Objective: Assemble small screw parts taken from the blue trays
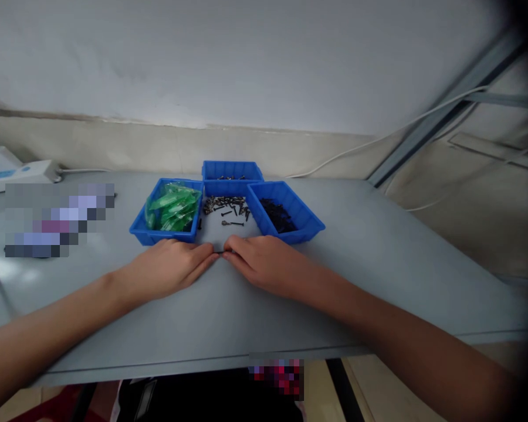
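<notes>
My left hand and my right hand meet fingertip to fingertip, low over the table in front of the bins. Both are closed in a pinch. A thin dark screw spans the small gap between them, mostly hidden by the fingers. Just beyond lies a loose pile of dark screws and small metal fittings. One screw with a metal piece at its end lies closest to my fingers. Black screws fill part of the right blue bin.
The left blue bin holds green plastic bags. A third blue bin stands behind the pile, with a few metal parts inside. A blurred-out object and a white power strip are at left. A metal frame post rises at right.
</notes>
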A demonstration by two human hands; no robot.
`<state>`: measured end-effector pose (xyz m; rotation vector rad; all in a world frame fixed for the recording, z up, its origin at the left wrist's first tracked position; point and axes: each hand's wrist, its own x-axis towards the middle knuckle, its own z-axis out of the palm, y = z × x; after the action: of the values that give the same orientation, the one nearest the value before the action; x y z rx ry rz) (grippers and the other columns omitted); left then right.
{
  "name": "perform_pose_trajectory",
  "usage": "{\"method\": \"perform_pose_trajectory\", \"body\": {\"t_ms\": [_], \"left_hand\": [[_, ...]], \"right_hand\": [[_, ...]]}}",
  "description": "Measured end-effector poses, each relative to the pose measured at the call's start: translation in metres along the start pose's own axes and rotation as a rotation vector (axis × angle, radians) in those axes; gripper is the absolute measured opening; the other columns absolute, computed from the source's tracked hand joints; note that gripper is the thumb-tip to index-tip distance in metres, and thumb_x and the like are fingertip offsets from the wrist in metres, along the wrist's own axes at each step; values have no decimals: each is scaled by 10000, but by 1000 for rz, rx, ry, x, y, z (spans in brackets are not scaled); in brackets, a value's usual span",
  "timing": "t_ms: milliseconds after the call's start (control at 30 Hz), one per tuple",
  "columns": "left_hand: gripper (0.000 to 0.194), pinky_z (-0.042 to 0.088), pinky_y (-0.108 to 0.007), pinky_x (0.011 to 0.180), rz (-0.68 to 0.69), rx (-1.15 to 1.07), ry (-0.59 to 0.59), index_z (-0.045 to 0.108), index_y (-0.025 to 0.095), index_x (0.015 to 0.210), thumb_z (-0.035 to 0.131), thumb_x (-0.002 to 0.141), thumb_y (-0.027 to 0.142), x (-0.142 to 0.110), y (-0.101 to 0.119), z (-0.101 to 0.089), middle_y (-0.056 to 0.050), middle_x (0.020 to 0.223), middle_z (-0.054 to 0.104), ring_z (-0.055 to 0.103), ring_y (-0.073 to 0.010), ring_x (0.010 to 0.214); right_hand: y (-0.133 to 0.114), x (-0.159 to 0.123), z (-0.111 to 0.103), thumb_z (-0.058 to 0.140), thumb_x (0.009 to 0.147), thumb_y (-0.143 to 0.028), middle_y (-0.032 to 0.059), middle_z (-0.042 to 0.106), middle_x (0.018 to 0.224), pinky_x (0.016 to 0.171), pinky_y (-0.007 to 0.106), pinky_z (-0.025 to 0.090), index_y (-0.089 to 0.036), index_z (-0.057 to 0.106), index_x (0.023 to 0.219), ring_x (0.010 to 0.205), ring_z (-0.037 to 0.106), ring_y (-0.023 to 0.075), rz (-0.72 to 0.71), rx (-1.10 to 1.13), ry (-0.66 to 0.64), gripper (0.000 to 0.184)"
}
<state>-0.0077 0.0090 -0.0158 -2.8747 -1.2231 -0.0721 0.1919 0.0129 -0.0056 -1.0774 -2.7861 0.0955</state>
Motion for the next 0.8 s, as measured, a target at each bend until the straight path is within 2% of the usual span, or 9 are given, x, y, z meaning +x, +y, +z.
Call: {"method": "perform_pose_trajectory", "body": {"t_ms": [200, 500, 800], "left_hand": [[361, 351, -244, 478, 11, -6, 37, 527, 173, 765, 254, 931, 341, 0, 0, 1, -2, 571, 548, 559, -128, 524], [359, 370, -255, 502, -4, -16, -10, 511, 175, 786, 238, 935, 353, -1, 0, -1, -4, 615, 569, 572, -141, 552], [360, 357, -247, 484, 17, -2, 25, 516, 170, 784, 244, 934, 354, 0, -1, 2, 0, 593, 557, 560, -132, 536]], "right_hand": [[0, 0, -2, 318, 921, -303, -2, 542, 640, 511, 258, 222, -150, 504, 849, 526, 448, 102, 10, 37, -17, 252], [0, 0, -2, 325, 918, -305, -3, 543, 641, 508, 262, 219, -155, 497, 832, 527, 453, 107, 8, 5, -16, 244], [-1, 1, -4, 360, 904, -286, -8, 530, 635, 506, 256, 222, -151, 506, 820, 521, 429, 96, 22, 42, -29, 215]]}}
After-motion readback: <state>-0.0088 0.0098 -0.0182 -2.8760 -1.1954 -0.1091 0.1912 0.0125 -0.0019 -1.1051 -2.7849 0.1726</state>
